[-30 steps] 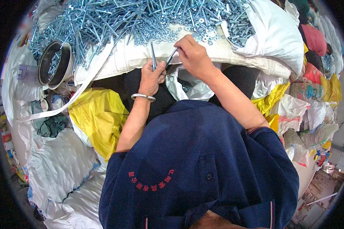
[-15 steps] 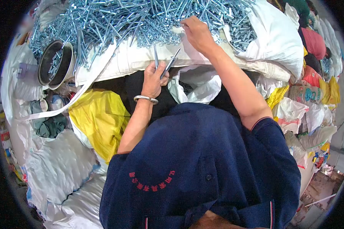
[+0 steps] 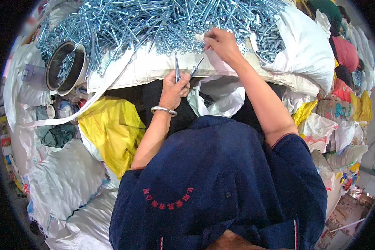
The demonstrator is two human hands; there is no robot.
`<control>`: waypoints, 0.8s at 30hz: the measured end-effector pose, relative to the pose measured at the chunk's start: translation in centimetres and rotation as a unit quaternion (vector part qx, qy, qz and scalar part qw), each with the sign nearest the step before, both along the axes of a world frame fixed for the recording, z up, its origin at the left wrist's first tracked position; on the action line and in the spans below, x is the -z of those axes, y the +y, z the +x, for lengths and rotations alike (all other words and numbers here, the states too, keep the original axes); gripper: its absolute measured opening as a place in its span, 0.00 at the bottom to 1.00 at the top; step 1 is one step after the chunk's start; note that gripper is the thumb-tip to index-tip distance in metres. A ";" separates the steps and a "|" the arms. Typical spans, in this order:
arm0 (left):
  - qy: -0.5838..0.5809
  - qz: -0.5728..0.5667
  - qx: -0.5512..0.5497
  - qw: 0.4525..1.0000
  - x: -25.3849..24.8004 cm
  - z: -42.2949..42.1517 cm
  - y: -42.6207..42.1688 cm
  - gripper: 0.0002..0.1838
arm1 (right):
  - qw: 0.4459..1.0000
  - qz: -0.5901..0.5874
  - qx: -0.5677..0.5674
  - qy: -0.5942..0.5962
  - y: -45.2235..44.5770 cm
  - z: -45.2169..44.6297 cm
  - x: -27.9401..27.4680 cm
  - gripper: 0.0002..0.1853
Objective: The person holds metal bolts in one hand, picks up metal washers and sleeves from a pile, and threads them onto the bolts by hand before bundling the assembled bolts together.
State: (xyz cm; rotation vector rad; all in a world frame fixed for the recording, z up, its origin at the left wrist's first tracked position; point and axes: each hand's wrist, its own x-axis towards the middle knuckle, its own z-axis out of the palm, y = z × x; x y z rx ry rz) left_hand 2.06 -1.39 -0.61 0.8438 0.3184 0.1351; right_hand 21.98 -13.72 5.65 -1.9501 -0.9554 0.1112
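Observation:
My left hand (image 3: 173,91) is closed around two metal bolts. One long bolt (image 3: 177,64) points almost straight up; the other bolt (image 3: 197,66) leans right and has a small ring or collar on its shaft. My right hand (image 3: 223,46) is at the front edge of the heap, thumb and fingers pinched together just over small washers (image 3: 171,46). Anything between those fingertips is too small to make out. Behind both hands spreads a large pile of long bolts (image 3: 141,25), lying on pale sacking (image 3: 150,66).
A round tub (image 3: 82,66) with some metal pieces stands left of the pile. Shorter metal sleeves (image 3: 271,43) lie at the right beside a white sack (image 3: 302,46). A white strap (image 3: 87,102) crosses the left side. Yellow cloth (image 3: 112,129) and stuffed sacks (image 3: 66,179) lie near my left arm.
My right hand has drawn slightly down and toward me, its fingers now pinched above the washers. The left hand keeps its two bolts. The whole view has shifted a little.

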 end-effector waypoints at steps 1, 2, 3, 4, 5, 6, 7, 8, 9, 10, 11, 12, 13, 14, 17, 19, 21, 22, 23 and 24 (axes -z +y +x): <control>0.000 -0.001 0.000 1.000 0.2 0.0 0.0 0.13 | 0.983 0.036 -0.016 0.180 -0.8 -1.3 -0.7 0.09; -0.006 0.001 0.001 1.000 0.4 0.1 0.0 0.12 | 0.975 0.041 -0.018 0.218 -1.3 -2.5 -1.2 0.08; -0.011 0.005 0.001 1.000 0.5 0.1 0.0 0.12 | 0.975 0.041 -0.017 0.218 -1.8 -3.6 -1.3 0.08; -0.011 0.006 0.000 1.000 0.4 0.1 -0.1 0.12 | 0.970 0.057 -0.023 0.237 -2.3 -4.6 -1.4 0.08; -0.011 0.007 0.001 1.000 0.3 0.1 -0.2 0.12 | 0.963 0.074 -0.029 0.256 -2.6 -5.4 -1.5 0.08; -0.008 0.015 -0.001 1.000 0.3 0.1 -0.2 0.12 | 0.959 0.109 -0.024 0.261 -2.8 -6.2 -1.3 0.07; -0.005 0.023 -0.003 1.000 0.2 0.0 -0.3 0.13 | 0.958 0.112 -0.024 0.261 -2.9 -6.7 -1.2 0.07; -0.005 0.026 -0.001 1.000 0.0 -0.1 -0.4 0.13 | 0.959 0.122 -0.022 0.256 -3.0 -7.1 -1.1 0.08; 0.001 0.042 -0.002 0.999 -0.1 -0.1 -0.5 0.13 | 0.959 0.132 -0.019 0.250 -3.1 -7.4 -1.0 0.09; 0.007 0.058 -0.004 0.998 -0.3 -0.2 -0.6 0.13 | 0.959 0.135 -0.018 0.249 -3.2 -7.5 -0.9 0.09; 0.006 0.062 -0.002 0.998 -0.4 -0.2 -0.7 0.13 | 0.961 0.130 -0.011 0.244 -3.3 -7.6 -0.9 0.08; 0.014 0.084 -0.011 0.996 -0.5 -0.4 -0.9 0.13 | 0.963 0.126 -0.003 0.240 -3.3 -7.7 -0.8 0.08; 0.021 0.106 -0.020 0.994 -0.5 -0.6 -1.1 0.14 | 0.962 0.129 -0.003 0.240 -3.4 -7.9 -0.6 0.08; 0.021 0.109 -0.019 0.994 -0.5 -0.8 -1.3 0.14 | 0.975 0.125 0.007 0.184 -3.4 -8.3 -0.4 0.08; 0.027 0.130 -0.048 0.990 -0.8 -1.2 -2.3 0.13 | 0.992 0.109 0.017 0.057 -3.8 -9.0 -0.3 0.07; 0.015 0.104 -0.059 0.993 -1.2 -1.3 -2.9 0.13 | 0.995 0.097 0.017 -0.013 -4.1 -9.4 -0.5 0.08; 0.013 0.106 -0.053 0.993 -1.6 -1.4 -3.4 0.13 | 0.990 0.113 0.033 0.081 -4.4 -9.6 -0.8 0.06; 0.011 0.106 -0.048 0.993 -1.8 -1.4 -3.6 0.12 | 0.989 0.116 0.033 0.081 -4.5 -9.6 -0.9 0.06; 0.011 0.110 -0.047 0.993 -1.9 -1.3 -3.8 0.12 | 0.974 0.145 0.036 0.170 -4.7 -9.5 -1.1 0.06; 0.019 0.113 -0.055 0.992 -2.1 -1.2 -4.1 0.12 | 0.950 0.172 0.038 0.258 -4.9 -9.5 -1.1 0.07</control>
